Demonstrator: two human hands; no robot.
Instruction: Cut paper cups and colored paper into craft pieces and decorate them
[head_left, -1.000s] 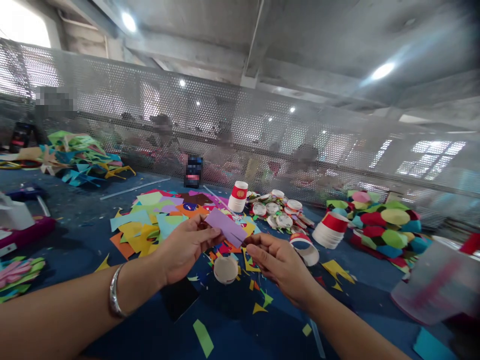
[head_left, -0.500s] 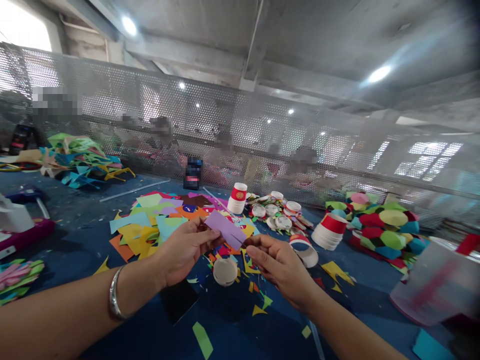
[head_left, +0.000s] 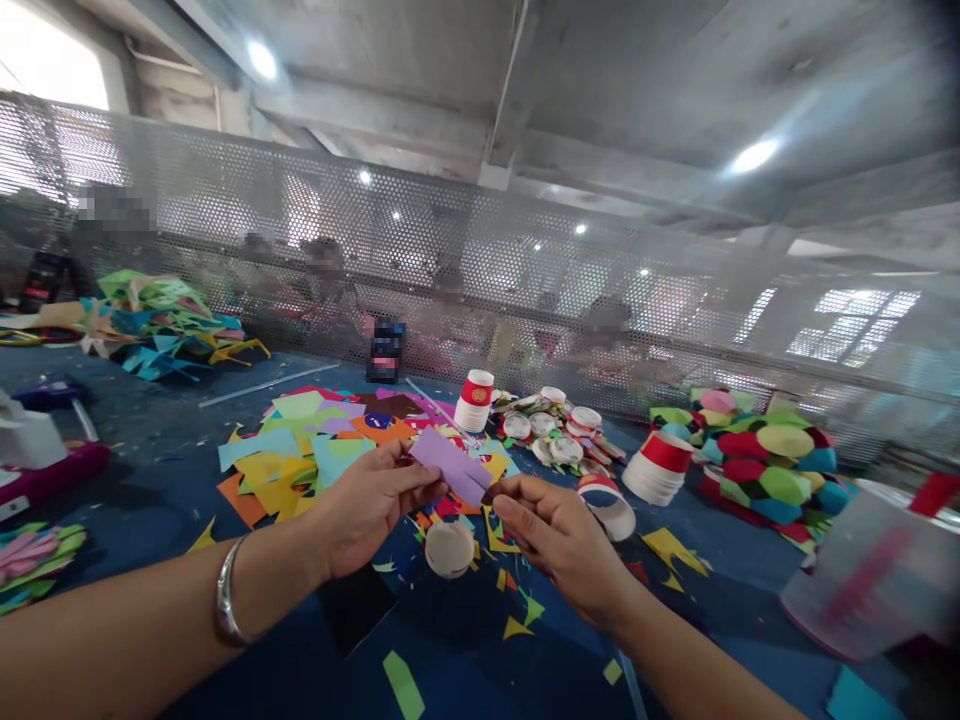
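A purple piece of paper [head_left: 448, 463] is held up between both hands near the middle of the view. My left hand [head_left: 379, 500] pinches its left end between thumb and fingers. At the right end, the closed fingertips of my right hand [head_left: 551, 525] hold the corner, where a slit or fold line shows in the paper. Just below the paper, a white paper cup [head_left: 449, 549] stands on the blue table [head_left: 465, 640]. Behind the hands lies a heap of coloured paper pieces [head_left: 300, 420].
Red and white cups [head_left: 475, 400] stand behind, beside a pile of white discs [head_left: 562, 448]. Stacked cups [head_left: 658, 466] lie at the right, near colourful paper shapes [head_left: 780, 460] and a translucent container [head_left: 862, 570]. A phone [head_left: 386, 350] leans against the mesh panel [head_left: 420, 250].
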